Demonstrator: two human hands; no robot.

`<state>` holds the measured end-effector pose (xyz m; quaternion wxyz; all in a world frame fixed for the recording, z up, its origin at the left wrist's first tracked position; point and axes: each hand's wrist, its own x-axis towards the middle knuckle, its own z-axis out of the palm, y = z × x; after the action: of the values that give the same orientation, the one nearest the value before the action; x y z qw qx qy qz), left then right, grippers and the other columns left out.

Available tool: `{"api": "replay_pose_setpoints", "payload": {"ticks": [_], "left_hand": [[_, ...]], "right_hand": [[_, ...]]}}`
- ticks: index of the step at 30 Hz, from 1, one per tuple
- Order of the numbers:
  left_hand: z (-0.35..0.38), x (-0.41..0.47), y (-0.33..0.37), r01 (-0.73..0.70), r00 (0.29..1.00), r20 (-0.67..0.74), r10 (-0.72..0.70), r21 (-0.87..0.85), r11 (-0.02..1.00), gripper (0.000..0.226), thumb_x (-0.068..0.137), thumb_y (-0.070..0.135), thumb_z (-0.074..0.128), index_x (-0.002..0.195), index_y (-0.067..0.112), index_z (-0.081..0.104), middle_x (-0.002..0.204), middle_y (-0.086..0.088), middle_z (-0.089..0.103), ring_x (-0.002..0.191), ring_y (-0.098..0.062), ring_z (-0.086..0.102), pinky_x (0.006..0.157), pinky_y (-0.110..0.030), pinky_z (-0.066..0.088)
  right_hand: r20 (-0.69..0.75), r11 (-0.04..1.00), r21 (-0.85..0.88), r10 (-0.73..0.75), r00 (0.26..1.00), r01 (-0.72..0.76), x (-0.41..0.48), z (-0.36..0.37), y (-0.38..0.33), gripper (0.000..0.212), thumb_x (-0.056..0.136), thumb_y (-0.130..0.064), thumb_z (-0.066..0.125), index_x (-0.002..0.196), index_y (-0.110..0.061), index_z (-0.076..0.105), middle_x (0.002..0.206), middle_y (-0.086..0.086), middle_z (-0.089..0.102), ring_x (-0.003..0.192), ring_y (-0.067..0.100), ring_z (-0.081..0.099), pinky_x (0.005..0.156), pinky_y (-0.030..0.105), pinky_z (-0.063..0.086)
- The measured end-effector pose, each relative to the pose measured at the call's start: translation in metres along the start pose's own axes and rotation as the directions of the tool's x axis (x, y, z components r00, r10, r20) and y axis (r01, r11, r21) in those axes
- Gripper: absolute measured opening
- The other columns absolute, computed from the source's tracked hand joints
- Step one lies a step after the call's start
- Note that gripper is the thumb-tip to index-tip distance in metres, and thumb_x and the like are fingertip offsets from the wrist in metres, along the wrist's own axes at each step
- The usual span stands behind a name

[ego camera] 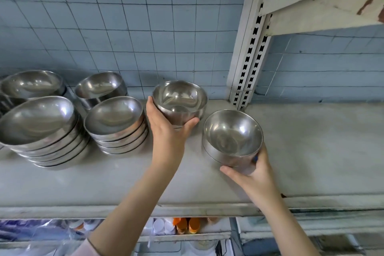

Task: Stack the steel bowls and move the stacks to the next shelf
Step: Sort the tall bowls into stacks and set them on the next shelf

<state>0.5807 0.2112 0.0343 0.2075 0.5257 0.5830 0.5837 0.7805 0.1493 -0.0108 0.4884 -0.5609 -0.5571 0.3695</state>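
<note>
My left hand (166, 129) grips a small stack of steel bowls (180, 102) near the back of the grey shelf (124, 178), fingers and thumb curled round its lower wall. My right hand (252, 174) holds a second short stack of steel bowls (232, 133) from below, closer to the shelf's front and a little to the right. On the left stand taller stacks of wider steel bowls (116, 122), a large front stack (41, 124) and two more behind (99, 87).
A slotted white upright (249, 48) separates this shelf from the neighbouring shelf surface (322, 147) on the right. An upper shelf (322, 6) overhangs at top right. Blue tiled wall behind. Bottles with orange caps (188, 224) sit on a lower shelf.
</note>
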Motion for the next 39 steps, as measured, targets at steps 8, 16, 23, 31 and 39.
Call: {"api": "replay_pose_setpoints", "payload": {"ticks": [8, 16, 23, 31, 39], "left_hand": [[-0.027, -0.024, 0.035, -0.202, 0.898, 0.362, 0.25, -0.167, 0.965, 0.093, 0.067, 0.081, 0.054, 0.142, 0.031, 0.031, 0.14, 0.018, 0.042, 0.134, -0.019, 0.036, 0.112, -0.04, 0.03], [-0.015, -0.035, 0.006, -0.173, 0.845, 0.524, 0.111, 0.071, 0.982, 0.125, 0.053, 0.092, 0.046, 0.152, 0.024, 0.01, 0.153, 0.011, 0.023, 0.141, -0.012, 0.014, 0.118, -0.039, 0.014], [-0.016, -0.025, 0.004, -0.223, 0.809, 0.567, 0.156, 0.05, 0.974, 0.121, 0.051, 0.091, 0.047, 0.15, 0.03, 0.013, 0.137, 0.037, 0.02, 0.135, -0.003, 0.017, 0.113, -0.035, 0.014], [-0.02, -0.02, -0.001, -0.235, 0.782, 0.6, 0.168, 0.034, 0.971, 0.123, 0.053, 0.092, 0.043, 0.152, 0.029, 0.007, 0.158, 0.015, 0.013, 0.145, -0.006, 0.003, 0.117, -0.036, 0.01], [-0.03, -0.036, -0.048, -0.053, 0.955, 0.294, 0.03, 0.068, 0.996, 0.095, 0.088, 0.054, 0.052, 0.149, 0.024, -0.013, 0.158, 0.01, -0.013, 0.145, -0.002, -0.012, 0.121, -0.035, 0.001]], "right_hand": [[0.007, 0.996, -0.036, -0.084, 0.996, 0.084, -0.008, 0.021, -0.01, 0.109, 0.057, -0.039, 0.096, 0.147, -0.03, 0.036, 0.142, -0.013, 0.052, 0.134, 0.012, 0.049, 0.107, 0.051, 0.044], [-0.013, 0.997, -0.065, -0.051, 0.999, 0.05, -0.009, 0.02, -0.006, 0.105, 0.053, -0.051, 0.093, 0.141, -0.027, 0.041, 0.134, -0.01, 0.057, 0.127, 0.014, 0.055, 0.101, 0.048, 0.05], [-0.023, 0.993, -0.109, -0.037, 0.999, 0.034, -0.015, 0.022, -0.01, 0.107, 0.05, -0.059, 0.086, 0.142, -0.034, 0.037, 0.132, -0.025, 0.052, 0.124, -0.006, 0.049, 0.091, 0.012, 0.044], [-0.054, 0.99, -0.14, -0.02, 0.998, 0.013, -0.014, 0.023, -0.008, 0.102, 0.049, -0.054, 0.086, 0.137, -0.026, 0.043, 0.125, -0.021, 0.056, 0.115, -0.011, 0.05, 0.085, 0.01, 0.043], [-0.102, 0.986, -0.164, 0.026, 0.994, -0.042, -0.013, 0.025, -0.002, 0.1, 0.044, -0.054, 0.093, 0.129, -0.024, 0.05, 0.121, -0.016, 0.062, 0.114, -0.004, 0.055, 0.089, 0.018, 0.044]]}}
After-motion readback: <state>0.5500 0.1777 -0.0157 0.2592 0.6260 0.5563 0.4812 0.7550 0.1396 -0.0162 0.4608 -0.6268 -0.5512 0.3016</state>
